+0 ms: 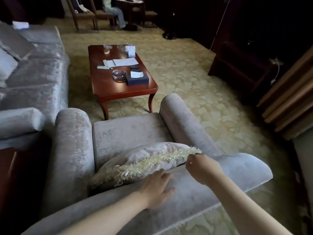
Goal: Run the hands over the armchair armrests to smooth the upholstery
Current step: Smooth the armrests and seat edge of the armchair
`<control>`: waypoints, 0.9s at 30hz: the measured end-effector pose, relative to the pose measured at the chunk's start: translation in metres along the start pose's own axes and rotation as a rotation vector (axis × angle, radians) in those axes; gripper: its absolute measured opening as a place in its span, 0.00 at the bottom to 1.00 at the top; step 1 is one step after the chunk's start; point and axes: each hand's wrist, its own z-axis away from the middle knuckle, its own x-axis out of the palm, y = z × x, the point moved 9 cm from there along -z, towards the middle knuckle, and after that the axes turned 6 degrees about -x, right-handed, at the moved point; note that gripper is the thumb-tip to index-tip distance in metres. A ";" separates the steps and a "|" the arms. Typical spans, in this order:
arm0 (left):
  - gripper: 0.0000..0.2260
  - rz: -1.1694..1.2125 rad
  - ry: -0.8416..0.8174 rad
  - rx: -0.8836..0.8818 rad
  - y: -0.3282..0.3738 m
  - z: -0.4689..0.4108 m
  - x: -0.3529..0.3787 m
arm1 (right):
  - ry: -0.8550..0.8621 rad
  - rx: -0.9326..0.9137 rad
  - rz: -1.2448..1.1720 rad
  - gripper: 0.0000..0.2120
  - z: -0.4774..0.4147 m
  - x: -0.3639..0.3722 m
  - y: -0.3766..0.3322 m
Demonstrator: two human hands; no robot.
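View from behind a grey velvet armchair, looking down over the top of its backrest. Nearest the camera, the left hand lies palm-down and flat on the backrest top, fingers spread and extended toward the seat, holding nothing. Just beyond and to its right, the right hand is raised at the backrest's front edge with fingers curled; its fingertips meet the corner of a fringed cushion, though whether they actually pinch the fringe cannot be told. The cushion leans against the inner face of the backrest, its cream fringe running along its upper edge. The two armrests flank the seat: the left armrest is a broad rolled bolster, and the right armrest runs diagonally away from the backrest; neither hand touches either one. Beyond the chair, on patterned carpet, stands a wooden coffee table bearing papers, a glass ashtray and a dark tissue box. A matching sofa occupies the left side.
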 end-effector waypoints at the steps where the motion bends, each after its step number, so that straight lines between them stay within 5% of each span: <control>1: 0.28 0.009 -0.014 -0.025 0.016 -0.019 0.003 | 0.012 -0.002 0.015 0.11 -0.007 -0.009 0.020; 9: 0.32 0.050 -0.139 -0.492 0.099 -0.144 0.044 | 0.032 -0.119 0.064 0.13 -0.083 -0.041 0.142; 19: 0.27 -0.028 0.426 -0.820 0.140 -0.172 0.014 | -0.013 -0.772 0.171 0.13 -0.126 -0.079 0.189; 27: 0.21 -0.099 0.479 -0.859 0.149 -0.172 0.006 | -0.123 -1.119 0.164 0.11 -0.191 -0.061 0.146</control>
